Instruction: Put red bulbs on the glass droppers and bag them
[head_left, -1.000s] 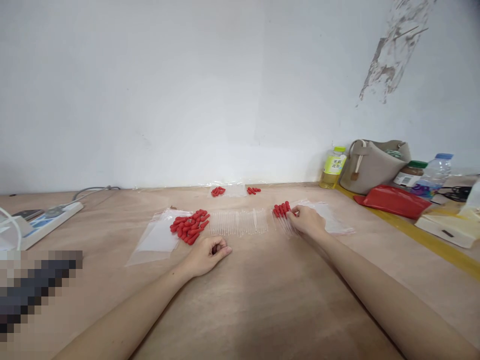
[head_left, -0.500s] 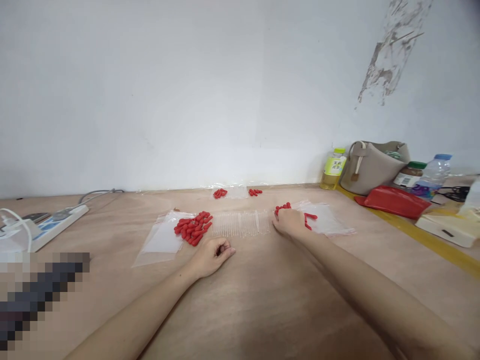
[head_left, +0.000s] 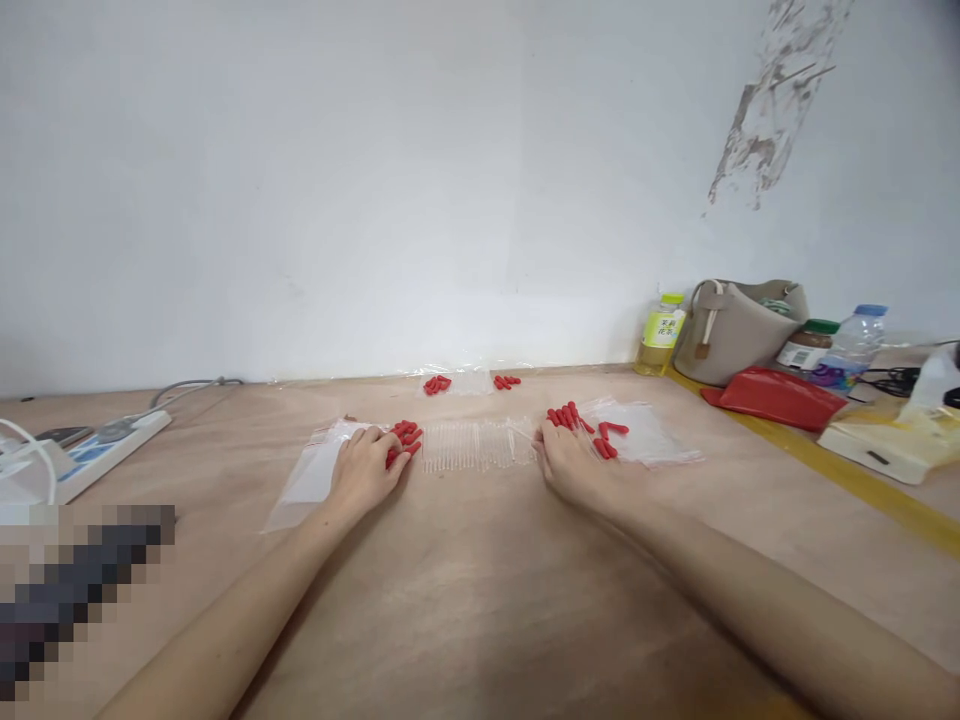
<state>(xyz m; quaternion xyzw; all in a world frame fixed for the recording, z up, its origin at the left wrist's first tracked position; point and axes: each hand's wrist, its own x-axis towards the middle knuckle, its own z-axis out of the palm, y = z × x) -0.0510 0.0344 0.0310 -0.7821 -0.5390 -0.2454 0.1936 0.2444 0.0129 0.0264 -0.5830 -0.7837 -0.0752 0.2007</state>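
From where I stand, the clear thin tubes lie side by side in a neat row at the middle of the tabletop, probably ranged that way so single ones can be told apart. A heap of red bulbs sits at the row's left end, partly over a clear plastic bag; I'd guess it is kept there to be near the left hand. Past the row's right end is a tight bunch of red bulb tops, with a few loose red pieces by a second plastic bag, which seems set aside from the row.

The left hand is palm down over the heap, fingers bent and the thumb beside the nearest bulbs; its grip is half curled, and I cannot tell whether a bulb is pinched in it. The right hand leans inward, back up, fingers bent down between the tubes and the bunch. What its grip has, if anything, is hidden from me. Both forearms reach in from the near edge, slanting toward each other.
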